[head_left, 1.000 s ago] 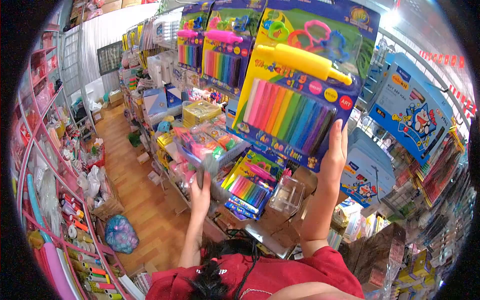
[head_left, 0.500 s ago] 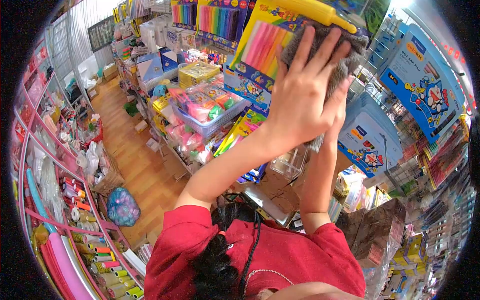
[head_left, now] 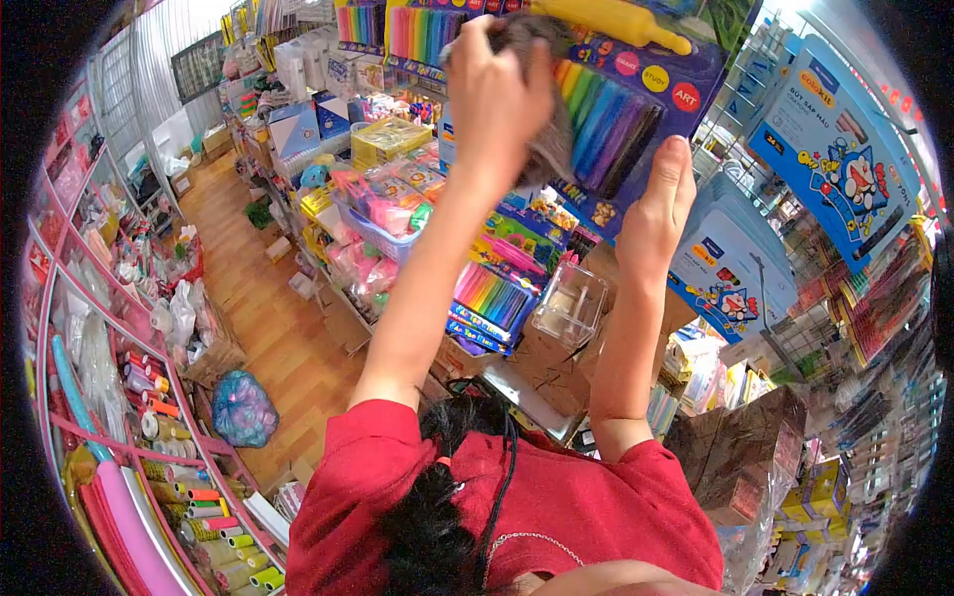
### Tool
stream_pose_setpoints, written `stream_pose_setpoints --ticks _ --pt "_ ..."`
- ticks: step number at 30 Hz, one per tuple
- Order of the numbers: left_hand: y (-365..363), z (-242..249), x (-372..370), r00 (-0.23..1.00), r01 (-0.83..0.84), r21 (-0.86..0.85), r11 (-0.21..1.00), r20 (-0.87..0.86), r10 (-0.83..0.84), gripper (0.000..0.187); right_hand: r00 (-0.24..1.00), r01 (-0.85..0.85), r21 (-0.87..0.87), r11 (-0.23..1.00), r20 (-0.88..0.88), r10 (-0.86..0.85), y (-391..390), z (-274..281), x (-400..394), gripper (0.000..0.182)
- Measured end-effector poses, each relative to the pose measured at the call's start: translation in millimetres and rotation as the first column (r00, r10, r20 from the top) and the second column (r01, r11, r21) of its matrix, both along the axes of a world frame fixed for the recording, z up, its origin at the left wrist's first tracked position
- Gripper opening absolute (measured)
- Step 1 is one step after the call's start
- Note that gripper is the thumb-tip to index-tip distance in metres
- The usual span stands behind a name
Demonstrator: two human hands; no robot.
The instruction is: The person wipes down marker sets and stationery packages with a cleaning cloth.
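Note:
A large pack of modelling clay (head_left: 616, 124), with rainbow-coloured sticks and a yellow rolling pin (head_left: 616, 22) on its front, is held up before me. My right hand (head_left: 657, 204) grips its lower right edge, the thumb up along the front and the other fingers mostly hidden behind. A grey cloth (head_left: 550, 144) is bunched in my left hand (head_left: 500, 104), which presses it against the left part of the pack. The cloth and hand cover that part of the pack.
Blue crayon packs (head_left: 835, 149) hang at the right. Below my arms are more clay packs (head_left: 492, 303) and a clear plastic box (head_left: 571, 303). A blue basket (head_left: 383, 233) of goods stands left of them. Pink shelving (head_left: 164, 368) lines the far left beside the wooden floor (head_left: 288, 348).
My left hand has moved left with the cloth, from the pack's right side, uncovering its coloured sticks and round labels. My right hand stays at the right edge, now more visible.

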State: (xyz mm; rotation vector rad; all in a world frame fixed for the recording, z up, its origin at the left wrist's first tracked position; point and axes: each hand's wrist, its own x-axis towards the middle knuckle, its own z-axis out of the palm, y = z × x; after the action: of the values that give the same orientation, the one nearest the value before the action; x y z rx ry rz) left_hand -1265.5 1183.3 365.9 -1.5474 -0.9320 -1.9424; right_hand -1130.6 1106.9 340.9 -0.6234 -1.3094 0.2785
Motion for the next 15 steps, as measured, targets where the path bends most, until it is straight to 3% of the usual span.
stream_pose_setpoints --ticks 1,2,5,6,9,12,15 --pt "5.0 1.2 -8.1 0.998 0.047 -0.06 0.997 0.042 -0.044 0.039 0.996 -0.042 0.032 0.999 0.081 0.039 -7.0 3.6 -0.2 0.047" --pt "6.9 -1.8 -12.4 0.94 0.334 -0.194 0.922 0.139 -0.311 0.045 0.999 -0.03 0.059 0.998 0.044 0.027 -3.7 2.8 -2.5 0.044" --pt "-9.4 -13.7 10.9 0.964 0.257 -0.136 0.957 0.112 -0.242 0.053 0.999 -0.026 0.004 1.0 0.033 0.026 -1.5 4.6 -2.3 0.044" --pt "-25.1 -18.0 21.7 0.947 0.321 -0.18 0.93 0.056 -0.316 0.057 1.0 0.015 -0.023 1.0 0.016 -0.015 -2.1 4.6 -3.9 0.044" --pt "-76.0 -24.7 48.1 0.838 0.514 -0.23 0.826 -0.068 -0.541 0.062 0.956 -0.291 0.009 0.957 -0.046 0.291 17.5 -7.0 -4.0 0.044" --pt "-85.9 -24.3 52.7 0.915 0.278 -0.274 0.921 -0.215 -0.34 0.062 0.797 -0.498 0.056 0.865 -0.364 0.482 33.0 -20.2 -4.0 0.04" --pt "-41.5 -18.3 48.7 0.961 0.269 -0.153 0.951 -0.016 -0.274 0.06 0.974 -0.213 -0.03 0.977 -0.082 0.21 17.9 -13.2 -8.6 0.038"
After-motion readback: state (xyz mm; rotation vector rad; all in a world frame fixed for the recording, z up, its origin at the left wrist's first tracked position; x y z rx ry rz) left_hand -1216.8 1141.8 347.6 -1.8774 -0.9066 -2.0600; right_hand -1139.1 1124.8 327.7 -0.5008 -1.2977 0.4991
